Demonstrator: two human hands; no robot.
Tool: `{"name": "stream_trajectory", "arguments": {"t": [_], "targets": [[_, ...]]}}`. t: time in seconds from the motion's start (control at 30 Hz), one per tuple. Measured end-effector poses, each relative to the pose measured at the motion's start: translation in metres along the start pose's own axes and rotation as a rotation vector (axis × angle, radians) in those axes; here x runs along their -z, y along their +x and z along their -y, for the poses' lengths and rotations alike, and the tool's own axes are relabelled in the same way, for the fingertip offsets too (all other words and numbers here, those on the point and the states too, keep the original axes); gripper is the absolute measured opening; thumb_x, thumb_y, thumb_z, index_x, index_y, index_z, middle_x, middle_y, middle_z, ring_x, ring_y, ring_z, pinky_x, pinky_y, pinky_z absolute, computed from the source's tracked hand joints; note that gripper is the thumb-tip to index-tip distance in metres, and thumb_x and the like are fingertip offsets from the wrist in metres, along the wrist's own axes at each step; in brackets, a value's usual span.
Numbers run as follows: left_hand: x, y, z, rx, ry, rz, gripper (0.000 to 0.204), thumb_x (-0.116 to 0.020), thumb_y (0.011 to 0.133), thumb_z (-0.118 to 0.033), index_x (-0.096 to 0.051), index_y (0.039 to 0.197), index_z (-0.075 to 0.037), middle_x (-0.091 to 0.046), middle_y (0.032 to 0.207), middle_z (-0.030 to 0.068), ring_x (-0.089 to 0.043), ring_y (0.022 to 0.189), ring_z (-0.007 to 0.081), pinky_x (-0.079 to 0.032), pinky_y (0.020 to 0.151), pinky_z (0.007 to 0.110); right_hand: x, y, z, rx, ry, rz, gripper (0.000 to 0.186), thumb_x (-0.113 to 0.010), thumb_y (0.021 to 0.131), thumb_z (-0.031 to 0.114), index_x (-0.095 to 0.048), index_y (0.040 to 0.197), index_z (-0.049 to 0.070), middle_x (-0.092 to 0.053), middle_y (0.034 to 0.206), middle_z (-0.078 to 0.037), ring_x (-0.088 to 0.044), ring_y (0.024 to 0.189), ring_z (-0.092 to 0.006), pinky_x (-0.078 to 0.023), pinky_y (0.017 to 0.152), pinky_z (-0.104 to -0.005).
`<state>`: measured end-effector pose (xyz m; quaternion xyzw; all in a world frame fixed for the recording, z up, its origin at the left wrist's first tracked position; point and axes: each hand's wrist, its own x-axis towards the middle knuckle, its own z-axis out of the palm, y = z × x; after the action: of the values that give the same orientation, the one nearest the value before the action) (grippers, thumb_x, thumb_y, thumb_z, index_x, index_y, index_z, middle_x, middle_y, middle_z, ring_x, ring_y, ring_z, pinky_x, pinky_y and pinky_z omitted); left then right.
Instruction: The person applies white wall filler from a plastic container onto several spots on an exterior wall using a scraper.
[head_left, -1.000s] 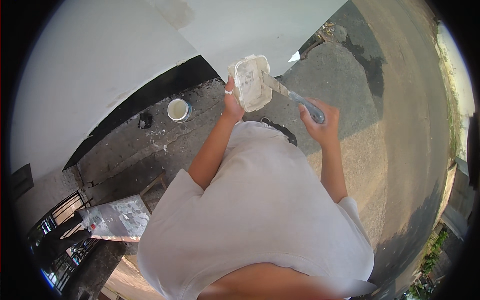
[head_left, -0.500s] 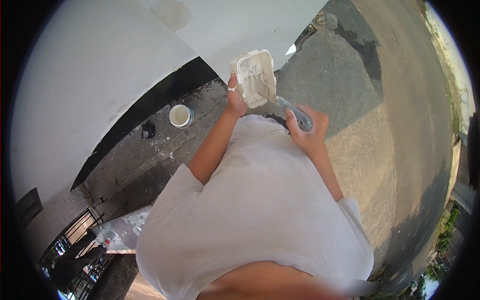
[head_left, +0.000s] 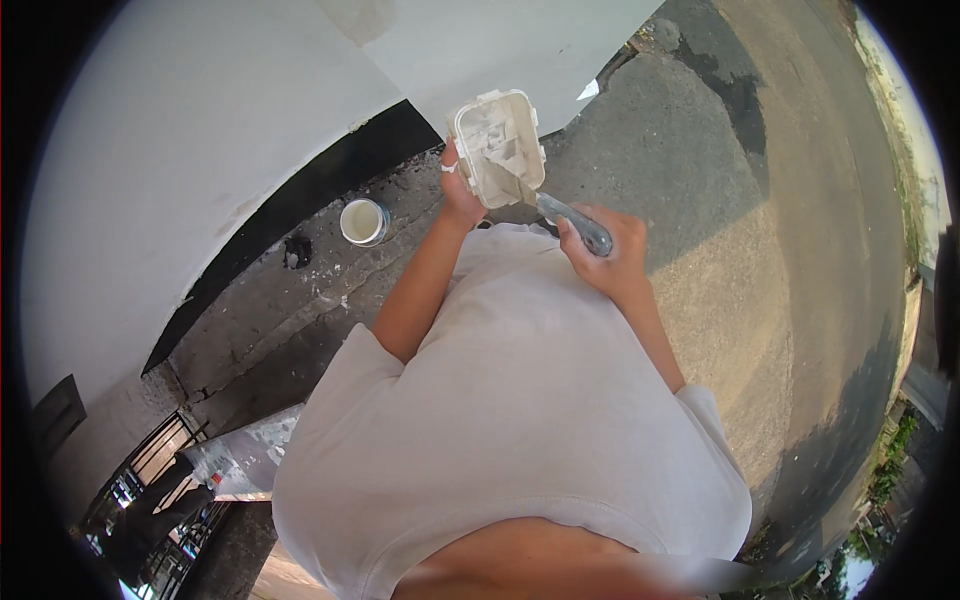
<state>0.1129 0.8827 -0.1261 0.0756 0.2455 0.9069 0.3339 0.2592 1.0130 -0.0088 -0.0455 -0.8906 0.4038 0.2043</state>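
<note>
My left hand (head_left: 458, 192) grips a rectangular white plastic tub (head_left: 497, 148) smeared with white paste, held tilted in front of my chest. My right hand (head_left: 612, 255) is closed on the grey handle of a putty knife (head_left: 572, 220), whose blade reaches into the tub's lower corner. A ring shows on a finger of the left hand. My white shirt fills the lower middle of the view.
A white wall (head_left: 200, 130) with a black base band (head_left: 300, 215) curves across the left. A small round can of white paint (head_left: 363, 221) stands on the rough concrete by the wall. A paint-spattered board (head_left: 245, 455) lies lower left; asphalt road runs to the right.
The right hand has moved left and brought the knife blade from outside the tub into it. The view has shifted, so the spattered board sits lower in the picture.
</note>
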Motion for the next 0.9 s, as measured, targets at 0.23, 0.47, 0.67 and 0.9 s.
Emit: {"name": "stream_trajectory", "arguments": {"t": [0.23, 0.47, 0.67, 0.9], "targets": [[0.006, 0.001, -0.001, 0.011, -0.003, 0.048, 0.080, -0.034, 0.095, -0.064, -0.032, 0.151, -0.006, -0.048, 0.144, 0.0175, -0.054, 0.127, 0.0329, -0.046, 0.105, 0.049, 0.011, 0.007, -0.014, -0.082, -0.040, 0.001, 0.013, -0.075, 0.080, 0.012, -0.072, 0.086, 0.001, -0.062, 0.061, -0.010, -0.059, 0.049, -0.0159, -0.045, 0.048, -0.0278], [0.012, 0.004, 0.007, 0.043, -0.107, 0.069, 0.078, -0.031, 0.097, -0.062, -0.031, 0.152, -0.007, -0.048, 0.145, 0.0166, -0.053, 0.128, 0.0325, -0.045, 0.106, 0.049, -0.002, 0.016, 0.001, -0.156, 0.081, -0.060, 0.015, -0.075, 0.082, 0.014, -0.073, 0.087, 0.000, -0.065, 0.062, -0.009, -0.060, 0.050, -0.0139, -0.046, 0.050, -0.0259], [0.011, 0.000, 0.003, 0.020, -0.074, -0.035, 0.077, -0.029, 0.097, -0.063, -0.032, 0.152, -0.008, -0.047, 0.146, 0.0159, -0.052, 0.130, 0.0326, -0.044, 0.108, 0.049, 0.008, 0.010, -0.019, -0.277, 0.031, -0.057, 0.014, -0.074, 0.083, 0.013, -0.073, 0.086, -0.001, -0.066, 0.063, -0.007, -0.060, 0.055, -0.0099, -0.046, 0.052, -0.0251], [0.018, -0.004, -0.003, 0.049, 0.016, -0.090, 0.077, -0.032, 0.097, -0.062, -0.033, 0.151, -0.006, -0.048, 0.144, 0.0173, -0.052, 0.129, 0.0326, -0.043, 0.109, 0.048, 0.003, 0.019, -0.021, 0.077, -0.071, 0.056, 0.014, -0.075, 0.080, 0.009, -0.072, 0.089, -0.001, -0.064, 0.063, -0.010, -0.059, 0.052, -0.0156, -0.044, 0.049, -0.0267]]}}
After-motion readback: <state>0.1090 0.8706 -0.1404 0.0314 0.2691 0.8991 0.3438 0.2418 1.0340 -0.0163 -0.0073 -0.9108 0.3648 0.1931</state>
